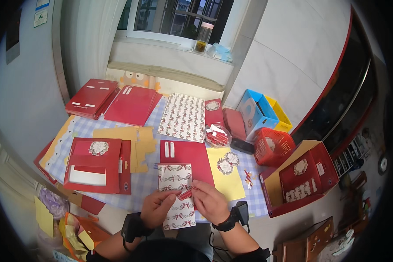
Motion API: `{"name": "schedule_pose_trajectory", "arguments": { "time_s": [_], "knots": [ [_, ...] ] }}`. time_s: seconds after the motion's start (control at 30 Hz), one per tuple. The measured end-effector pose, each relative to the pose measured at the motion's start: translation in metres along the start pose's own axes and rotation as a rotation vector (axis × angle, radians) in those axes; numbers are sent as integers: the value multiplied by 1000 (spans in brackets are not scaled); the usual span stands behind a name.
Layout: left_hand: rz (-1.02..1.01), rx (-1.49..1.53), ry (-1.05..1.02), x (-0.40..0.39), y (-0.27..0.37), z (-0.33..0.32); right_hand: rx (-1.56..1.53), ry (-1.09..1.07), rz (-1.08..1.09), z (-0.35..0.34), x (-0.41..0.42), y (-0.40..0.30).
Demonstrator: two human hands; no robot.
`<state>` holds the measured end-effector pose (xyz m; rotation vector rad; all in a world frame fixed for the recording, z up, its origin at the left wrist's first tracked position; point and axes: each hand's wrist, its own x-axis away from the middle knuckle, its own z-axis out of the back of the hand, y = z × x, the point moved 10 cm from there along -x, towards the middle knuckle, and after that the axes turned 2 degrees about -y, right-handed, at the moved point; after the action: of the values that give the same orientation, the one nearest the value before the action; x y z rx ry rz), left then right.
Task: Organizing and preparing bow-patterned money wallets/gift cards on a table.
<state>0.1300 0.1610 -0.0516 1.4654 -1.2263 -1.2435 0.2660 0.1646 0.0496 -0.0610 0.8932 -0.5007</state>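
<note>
A small red-and-white packet [185,194] is pinched between the fingertips of my left hand [158,207] and my right hand [211,201]. Beneath it lies a narrow white card [179,214] printed with wreath garlands and red bows, at the table's front edge. A dark red sheet with two white slots [189,154] is partly under that card. To its right, round wreath stickers [225,166] rest on a yellow sheet [233,189]. Behind them stands a clear bowl [218,135] of similar red-and-white pieces.
Red folders with a window [91,163] lie at left, stacked red covers [92,96] at back left. A patterned sheet [182,116] lies behind. At right are a red plastic basket [272,147], a blue box [257,113], a black case [242,146] and an open red carton [301,177].
</note>
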Motion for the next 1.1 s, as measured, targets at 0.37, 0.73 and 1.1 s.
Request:
{"name": "schedule_pose_trajectory", "arguments": {
  "time_s": [0.37, 0.73, 1.1],
  "knots": [
    [147, 7, 10, 12, 1, -6, -262, 34, -263, -2, 23, 19],
    [170, 32, -39, 16, -10, -17, -600, 91, -565, -21, 46, 40],
    [50, -102, -109, 17, 6, -16, -549, -397, -488, -18, 30, 21]
  ]
}}
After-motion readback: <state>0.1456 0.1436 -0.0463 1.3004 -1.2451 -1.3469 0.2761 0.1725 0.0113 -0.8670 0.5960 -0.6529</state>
